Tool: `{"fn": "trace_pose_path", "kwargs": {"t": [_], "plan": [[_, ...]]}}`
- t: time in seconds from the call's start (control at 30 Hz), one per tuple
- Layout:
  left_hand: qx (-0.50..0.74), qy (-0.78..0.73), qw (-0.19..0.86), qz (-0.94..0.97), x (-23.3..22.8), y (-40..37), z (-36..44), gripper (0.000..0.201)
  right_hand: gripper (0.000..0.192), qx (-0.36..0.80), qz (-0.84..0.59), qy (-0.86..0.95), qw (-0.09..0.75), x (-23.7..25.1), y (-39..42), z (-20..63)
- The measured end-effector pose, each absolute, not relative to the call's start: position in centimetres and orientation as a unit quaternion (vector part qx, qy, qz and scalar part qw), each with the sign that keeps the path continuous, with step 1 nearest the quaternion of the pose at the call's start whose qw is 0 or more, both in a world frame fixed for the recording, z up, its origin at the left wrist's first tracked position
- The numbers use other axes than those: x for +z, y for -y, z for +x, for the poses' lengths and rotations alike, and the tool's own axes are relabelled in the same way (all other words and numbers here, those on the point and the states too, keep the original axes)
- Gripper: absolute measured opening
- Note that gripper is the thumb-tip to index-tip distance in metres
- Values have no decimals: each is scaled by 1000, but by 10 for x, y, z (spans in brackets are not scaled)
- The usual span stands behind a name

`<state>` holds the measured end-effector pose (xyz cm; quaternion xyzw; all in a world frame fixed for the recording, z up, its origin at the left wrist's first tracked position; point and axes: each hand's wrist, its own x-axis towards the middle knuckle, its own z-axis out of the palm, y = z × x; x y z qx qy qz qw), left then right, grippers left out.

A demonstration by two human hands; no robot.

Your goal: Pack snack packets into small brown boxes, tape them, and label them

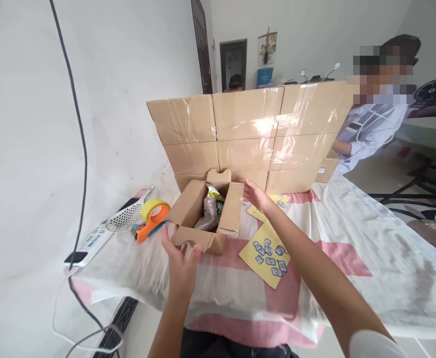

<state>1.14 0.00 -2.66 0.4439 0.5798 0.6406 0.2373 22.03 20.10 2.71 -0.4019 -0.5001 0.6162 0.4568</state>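
box: small brown cardboard box (203,219), flaps all open, sitting on the pink-and-white covered tabletop (352,248)
inside: crumpled plastic snack bags (211,209)
left hand (180,263): open, fingers spread, right at the near flap
right hand (257,196): open too, by the right flap
around: yellow sticker sheet (266,253) just right of the box, orange tape dispenser (151,219) on the left
behind: wall of taped cardboard cartons (248,134) blocks the back

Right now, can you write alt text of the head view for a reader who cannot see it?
Two bare hands reach an open brown cardboard box holding packets: left hand at its near flap, right hand by its right flap. Orange tape dispenser left, yellow sticker sheet right.
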Motion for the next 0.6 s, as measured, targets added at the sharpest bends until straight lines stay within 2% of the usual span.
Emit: {"fn": "trace_pose_path", "kwargs": {"t": [0.07,0.17,0.27,0.33,0.43,0.5,0.6], "plan": [[671,-567,240,414,-33,-5,13,109,53,644,-382,494,442,27,-221,204],[713,-545,249,364,-35,-17,-9,91,61,626,-371,511,458,19,-214,208],[754,-486,313,312,-27,-35,-45,75,78,617,-341,556,441,10,-183,229],[754,-459,368,292,-19,-52,-64,71,82,608,-308,596,425,7,-160,239],[723,-492,362,323,-6,-76,-75,66,71,530,-330,648,436,8,-138,235],[649,-548,347,397,2,-87,-74,68,58,470,-372,663,450,9,-135,225],[554,-585,358,472,11,-92,-72,84,34,457,-377,659,463,7,-139,213]]}}
